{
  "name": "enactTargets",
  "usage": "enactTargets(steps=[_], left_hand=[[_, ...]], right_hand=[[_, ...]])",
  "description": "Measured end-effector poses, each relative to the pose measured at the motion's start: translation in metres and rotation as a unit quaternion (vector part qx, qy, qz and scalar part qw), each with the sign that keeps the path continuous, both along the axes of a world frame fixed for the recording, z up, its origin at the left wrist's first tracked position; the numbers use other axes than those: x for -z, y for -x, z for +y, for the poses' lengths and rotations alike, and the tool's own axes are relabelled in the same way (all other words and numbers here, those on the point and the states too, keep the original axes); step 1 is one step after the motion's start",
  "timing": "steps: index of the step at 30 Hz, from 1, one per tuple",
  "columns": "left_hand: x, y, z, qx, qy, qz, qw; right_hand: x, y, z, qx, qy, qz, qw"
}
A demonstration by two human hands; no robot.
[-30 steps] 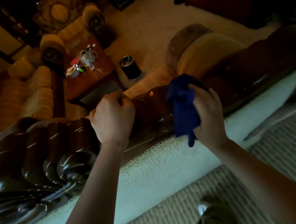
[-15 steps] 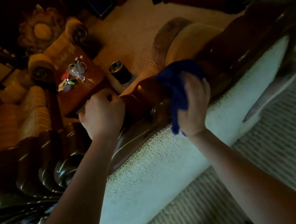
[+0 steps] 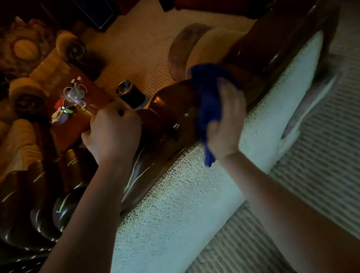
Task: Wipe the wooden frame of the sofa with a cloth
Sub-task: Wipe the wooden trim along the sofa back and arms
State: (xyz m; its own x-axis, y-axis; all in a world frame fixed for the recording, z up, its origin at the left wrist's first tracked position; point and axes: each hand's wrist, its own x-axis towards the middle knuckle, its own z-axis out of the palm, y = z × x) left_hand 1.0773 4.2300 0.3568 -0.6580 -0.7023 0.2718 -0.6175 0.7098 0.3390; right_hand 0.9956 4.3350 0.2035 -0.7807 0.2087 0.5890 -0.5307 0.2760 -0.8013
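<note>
Cloth (image 3: 210, 102) is bunched in the right hand (image 3: 225, 123), fingers curled round it, pressed onto the glossy top rail of the wooden frame (image 3: 171, 106) near the middle of the sofa back. Loose tail of cloth hangs down over the pale upholstery (image 3: 181, 202) below the rail. Bunching probably gives a thick pad for the curved carving.

Left hand (image 3: 113, 134) is clenched over the front edge of the rail, just beside the wiped patch. Looks like a brace while leaning over from behind; fingertips are hidden past the edge, so can't confirm they hook anything.

Frame runs from the fluted carved section (image 3: 38, 205) at lower left up to the far corner at upper right. Judging by position, wipe is mid-rail with the right stretch still to cover.

Hard to read: room is dim, right side of view is motion-blurred, cushion (image 3: 209, 43) partly blocked by cloth. Low bench (image 3: 95, 93) beyond holds small clutter I can't identify; dark cup (image 3: 131, 94) sits on the carpet (image 3: 143, 40) near it. Sofa seat is out of sight.
</note>
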Motion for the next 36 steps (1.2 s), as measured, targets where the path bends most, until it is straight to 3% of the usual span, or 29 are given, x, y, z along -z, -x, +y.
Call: enactTargets(steps=[3,5,7,10,13,16,20,23,26,28,31,34,36], left_hand=[[0.000,0.004,0.000,-0.003,0.006,-0.024,1.000],[0.000,0.005,0.001,-0.005,-0.002,-0.029,1.000],[0.001,0.004,0.000,-0.005,-0.006,-0.027,1.000],[0.001,0.002,-0.002,0.006,-0.005,-0.012,1.000],[0.002,0.002,-0.002,0.000,-0.004,0.006,1.000],[0.001,0.002,-0.002,-0.017,-0.012,0.020,1.000],[-0.005,0.001,0.002,-0.052,-0.089,0.106,0.989],[-0.008,-0.002,0.006,-0.066,-0.126,0.225,0.964],[-0.007,-0.012,0.011,-0.059,-0.154,0.383,0.909],[-0.006,-0.019,0.012,-0.054,-0.175,0.457,0.870],[-0.007,-0.022,0.010,-0.062,-0.196,0.503,0.839],[-0.009,-0.023,0.010,-0.066,-0.214,0.519,0.825],[-0.009,-0.024,0.010,-0.072,-0.239,0.522,0.816]], right_hand=[[0.005,0.010,0.008,0.033,0.146,-0.194,0.969],[-0.004,-0.004,-0.004,0.033,0.193,-0.201,0.960],[-0.015,-0.034,-0.017,-0.024,0.196,-0.137,0.971],[-0.025,-0.079,-0.027,-0.152,0.079,-0.008,0.985],[-0.041,-0.073,-0.020,-0.166,-0.060,0.073,0.982],[-0.079,-0.034,-0.014,-0.165,-0.193,0.056,0.966],[-0.127,0.009,-0.032,-0.317,-0.330,-0.023,0.889],[-0.123,-0.017,-0.028,-0.358,-0.324,0.003,0.876],[-0.098,-0.072,-0.003,-0.405,-0.246,0.037,0.880],[-0.088,-0.076,-0.001,-0.384,-0.249,0.054,0.887],[-0.108,-0.045,-0.027,-0.371,-0.330,0.053,0.867],[-0.128,-0.015,-0.069,-0.442,-0.375,-0.047,0.813],[-0.132,-0.010,-0.080,-0.452,-0.363,-0.104,0.808]])
